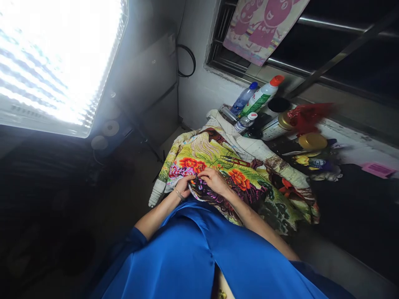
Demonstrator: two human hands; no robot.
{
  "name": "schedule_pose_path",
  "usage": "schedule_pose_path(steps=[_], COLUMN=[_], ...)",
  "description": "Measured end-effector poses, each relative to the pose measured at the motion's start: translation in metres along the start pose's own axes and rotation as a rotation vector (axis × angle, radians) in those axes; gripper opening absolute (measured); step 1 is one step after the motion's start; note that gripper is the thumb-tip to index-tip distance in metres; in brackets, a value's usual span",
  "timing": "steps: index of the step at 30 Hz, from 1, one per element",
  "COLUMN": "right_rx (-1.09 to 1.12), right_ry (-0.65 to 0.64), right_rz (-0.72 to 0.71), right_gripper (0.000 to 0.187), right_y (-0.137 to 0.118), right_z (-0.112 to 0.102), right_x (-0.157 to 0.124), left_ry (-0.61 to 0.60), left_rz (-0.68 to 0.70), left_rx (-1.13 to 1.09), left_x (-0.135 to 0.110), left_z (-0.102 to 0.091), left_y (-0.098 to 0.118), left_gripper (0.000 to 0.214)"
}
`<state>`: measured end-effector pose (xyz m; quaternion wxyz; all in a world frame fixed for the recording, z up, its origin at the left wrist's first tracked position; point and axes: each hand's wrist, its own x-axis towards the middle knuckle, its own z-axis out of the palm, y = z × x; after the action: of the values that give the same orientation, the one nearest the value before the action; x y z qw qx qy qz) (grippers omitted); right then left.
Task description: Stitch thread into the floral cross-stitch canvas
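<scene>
A large embroidered cloth (pixel 205 149) with orange flowers, yellow-green ground and dark areas spreads out in front of me. My left hand (pixel 184 186), with a bangle at the wrist, grips the cloth's near edge between thumb and fingers. Close beside it, my right hand (pixel 214 181) is closed in a pinch against the flowered part. Whatever sits between its fingertips is too small to make out. Red-handled thread snips (pixel 238 161) lie on the cloth beyond my right hand. Rolled, pale ends of the cloth (pixel 249 143) run along its far side.
Bottles, among them a white-and-green one with an orange cap (pixel 261 99), stand at the back by the window. Jars, including one with a gold lid (pixel 312 142), and a red plastic bag (pixel 308 117) are to the right. A bright lamp (pixel 59 62) looms at upper left.
</scene>
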<state>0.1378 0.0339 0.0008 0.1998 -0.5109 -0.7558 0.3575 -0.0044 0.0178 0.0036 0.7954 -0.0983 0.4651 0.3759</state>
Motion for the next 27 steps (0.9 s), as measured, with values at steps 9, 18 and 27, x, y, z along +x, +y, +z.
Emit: schedule_pose_path(steps=[9, 18, 27], right_rx=[0.1, -0.003, 0.168], right_ry=[-0.014, -0.042, -0.024], right_rz=[-0.019, -0.022, 0.01], right_gripper=[0.024, 0.026, 0.024], right_y=[0.005, -0.006, 0.004], right_z=[0.001, -0.004, 0.001], right_x=[0.004, 0.002, 0.003], left_ry=[-0.022, -0.002, 0.013], left_rz=[-0.033, -0.014, -0.005], left_rx=[0.039, 0.049, 0.062], left_x=[0.004, 0.005, 0.004], left_z=[-0.004, -0.006, -0.004], left_y=[0.001, 0.0, 0.0], left_gripper=[0.017, 0.013, 0.017])
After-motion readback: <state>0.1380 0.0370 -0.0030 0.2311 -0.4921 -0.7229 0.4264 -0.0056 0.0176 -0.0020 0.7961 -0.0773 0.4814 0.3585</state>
